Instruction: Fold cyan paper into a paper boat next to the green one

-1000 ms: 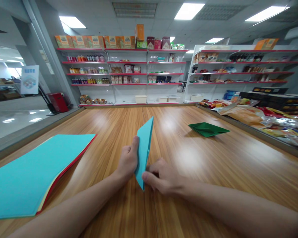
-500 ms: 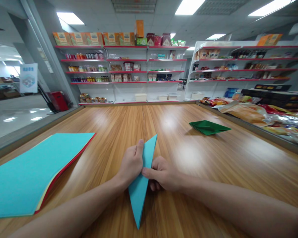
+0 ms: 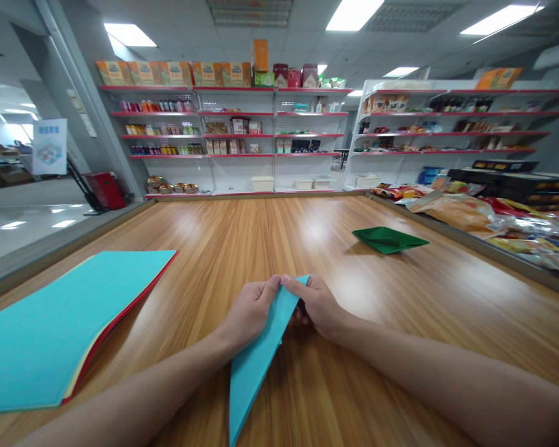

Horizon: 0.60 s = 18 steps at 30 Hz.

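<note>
Down slides the folded triangular piece of turquoise paper, lower centre of the frame, and both thumbs are up near its top tip! Left hand and right hand pinch it there; handling seems centred on that corner now.

Both forearms were bare. Left forearm angled inward from lower left; right forearm reached in from lower right. Left hand and right hand held pinch grips near centre, 2 thumbs on top, tips close together. Right fingers curled beneath, partly hidden.
</note>
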Motion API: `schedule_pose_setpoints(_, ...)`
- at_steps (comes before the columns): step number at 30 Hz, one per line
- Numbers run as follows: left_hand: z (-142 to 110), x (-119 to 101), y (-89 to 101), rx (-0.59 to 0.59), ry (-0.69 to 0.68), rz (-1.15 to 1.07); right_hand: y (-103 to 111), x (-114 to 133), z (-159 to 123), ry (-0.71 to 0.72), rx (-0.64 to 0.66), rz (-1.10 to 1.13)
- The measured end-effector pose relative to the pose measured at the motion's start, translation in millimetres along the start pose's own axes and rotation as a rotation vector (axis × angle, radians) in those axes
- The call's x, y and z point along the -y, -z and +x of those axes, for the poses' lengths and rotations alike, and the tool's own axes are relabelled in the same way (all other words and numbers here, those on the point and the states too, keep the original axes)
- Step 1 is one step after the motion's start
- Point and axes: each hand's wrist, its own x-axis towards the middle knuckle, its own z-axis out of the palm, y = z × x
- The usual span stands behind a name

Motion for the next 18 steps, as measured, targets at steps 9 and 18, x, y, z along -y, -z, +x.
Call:
schedule_pose_setpoints(9, 6, 1, 10.6, 0.032, -0.016, 0.035, 4, 0, 7, -0.105, -0.047, 0.153)
schedule_pose_setpoints(18, 5, -2, 11.8, 0.115, 0.092, -0.125, 17, 6, 9, -0.119, 0.077, 0.382)
